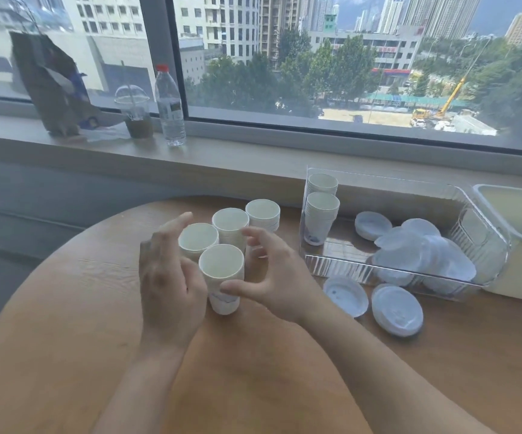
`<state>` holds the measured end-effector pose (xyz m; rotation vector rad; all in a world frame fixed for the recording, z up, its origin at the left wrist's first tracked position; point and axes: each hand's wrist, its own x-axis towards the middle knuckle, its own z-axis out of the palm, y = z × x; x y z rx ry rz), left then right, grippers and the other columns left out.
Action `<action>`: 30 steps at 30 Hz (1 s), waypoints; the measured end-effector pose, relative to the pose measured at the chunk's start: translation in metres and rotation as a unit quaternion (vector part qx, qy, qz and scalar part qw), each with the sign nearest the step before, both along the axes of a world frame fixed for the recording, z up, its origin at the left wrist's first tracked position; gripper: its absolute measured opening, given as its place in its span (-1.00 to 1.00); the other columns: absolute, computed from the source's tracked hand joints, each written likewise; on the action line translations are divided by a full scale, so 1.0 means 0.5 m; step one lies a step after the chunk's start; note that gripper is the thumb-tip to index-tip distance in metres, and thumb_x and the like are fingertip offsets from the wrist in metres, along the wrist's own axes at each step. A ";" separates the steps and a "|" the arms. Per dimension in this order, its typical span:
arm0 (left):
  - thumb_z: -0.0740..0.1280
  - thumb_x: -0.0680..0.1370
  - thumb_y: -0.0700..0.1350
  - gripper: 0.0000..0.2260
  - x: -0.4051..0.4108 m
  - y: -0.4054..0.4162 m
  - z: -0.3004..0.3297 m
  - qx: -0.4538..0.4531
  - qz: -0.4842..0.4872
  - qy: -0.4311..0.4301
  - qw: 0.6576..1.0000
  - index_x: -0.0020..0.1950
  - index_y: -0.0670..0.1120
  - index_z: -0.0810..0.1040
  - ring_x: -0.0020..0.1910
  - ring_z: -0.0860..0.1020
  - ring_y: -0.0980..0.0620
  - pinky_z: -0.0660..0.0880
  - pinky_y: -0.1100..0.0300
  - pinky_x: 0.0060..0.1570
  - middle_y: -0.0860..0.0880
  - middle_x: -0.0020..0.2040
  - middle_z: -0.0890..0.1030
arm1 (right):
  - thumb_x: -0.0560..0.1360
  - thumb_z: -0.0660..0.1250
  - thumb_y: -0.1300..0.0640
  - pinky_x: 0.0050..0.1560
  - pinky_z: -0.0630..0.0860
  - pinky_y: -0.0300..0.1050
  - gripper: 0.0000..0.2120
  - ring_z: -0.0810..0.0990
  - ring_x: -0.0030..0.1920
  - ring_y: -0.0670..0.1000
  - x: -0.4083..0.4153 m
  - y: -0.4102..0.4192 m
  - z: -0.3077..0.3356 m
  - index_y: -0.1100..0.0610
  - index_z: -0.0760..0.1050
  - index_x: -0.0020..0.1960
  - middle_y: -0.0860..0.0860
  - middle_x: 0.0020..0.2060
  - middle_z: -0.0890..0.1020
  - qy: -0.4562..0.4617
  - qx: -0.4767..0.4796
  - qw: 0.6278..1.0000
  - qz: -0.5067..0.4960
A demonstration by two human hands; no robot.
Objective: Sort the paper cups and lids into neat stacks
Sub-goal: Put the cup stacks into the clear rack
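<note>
Several stacks of white paper cups stand together on the round wooden table: the nearest stack, one to its left, one behind and the farthest. My left hand sits against the left side of the nearest stack with its fingers loosely spread. My right hand cups the right side, thumb touching the stack low down and fingers curved above. Two more cup stacks stand in a clear tray with loose white lids. Two lid piles lie on the table.
On the window ledge at the back stand a water bottle, a dome-lidded plastic cup and a brown paper bag. A cream container sits right of the tray. A separate lid stack lies inside the tray.
</note>
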<state>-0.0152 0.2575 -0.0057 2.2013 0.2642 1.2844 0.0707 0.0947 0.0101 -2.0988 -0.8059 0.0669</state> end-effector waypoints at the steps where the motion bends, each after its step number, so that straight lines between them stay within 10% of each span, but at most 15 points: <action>1: 0.17 0.48 -0.42 -0.43 0.003 0.016 -0.011 -0.008 0.009 0.015 1.000 0.49 -0.18 0.44 0.21 0.44 -0.08 0.28 0.26 0.29 -0.08 0.34 0.55 | 0.26 0.67 -0.24 0.22 0.43 -0.31 -0.08 0.52 0.24 -0.22 -0.007 0.015 -0.005 -0.18 0.34 0.51 -0.19 0.28 0.55 -0.001 -0.004 1.000 -0.001; 8: 0.49 0.52 -0.32 -0.22 0.018 0.059 -0.082 -0.111 -0.046 0.094 0.988 0.66 -0.11 0.20 0.34 0.49 -0.08 0.50 -0.17 0.30 0.04 0.37 0.44 | 0.31 0.68 -0.07 0.40 0.44 -0.08 -0.16 0.49 0.37 -0.18 -0.031 0.055 -0.017 -0.15 0.38 0.50 -0.23 0.38 0.55 -0.015 0.025 1.000 -0.004; 16: 0.62 0.42 0.06 -0.07 0.051 0.066 -0.118 -0.189 -0.053 0.126 0.972 0.65 0.15 0.14 0.43 0.46 0.03 0.41 0.11 0.33 0.00 0.54 0.41 | 0.32 0.65 -0.19 0.27 0.55 -0.03 -0.19 0.59 0.21 -0.13 -0.024 -0.018 0.006 -0.17 0.38 0.47 -0.24 0.29 0.58 -0.013 0.040 0.999 -0.019; 25: 0.65 0.40 0.02 -0.19 0.047 0.023 -0.079 -0.179 -0.007 0.039 0.983 0.55 0.11 0.31 0.23 0.55 -0.11 0.53 -0.02 0.17 0.01 0.38 0.52 | 0.32 0.66 -0.16 0.11 0.58 -0.24 -0.24 0.61 0.16 -0.17 0.002 -0.142 0.046 -0.13 0.44 0.44 -0.21 0.22 0.63 -0.013 0.048 0.998 -0.031; 30: 0.48 0.40 0.24 -0.21 0.021 -0.068 -0.045 -0.154 -0.052 -0.029 0.986 0.56 0.04 0.32 0.25 0.51 0.12 0.42 0.35 0.11 0.09 0.38 0.51 | 0.32 0.66 -0.15 0.12 0.62 -0.21 -0.23 0.63 0.19 -0.15 0.034 -0.222 0.076 -0.14 0.43 0.46 -0.21 0.19 0.65 -0.007 0.060 0.996 -0.068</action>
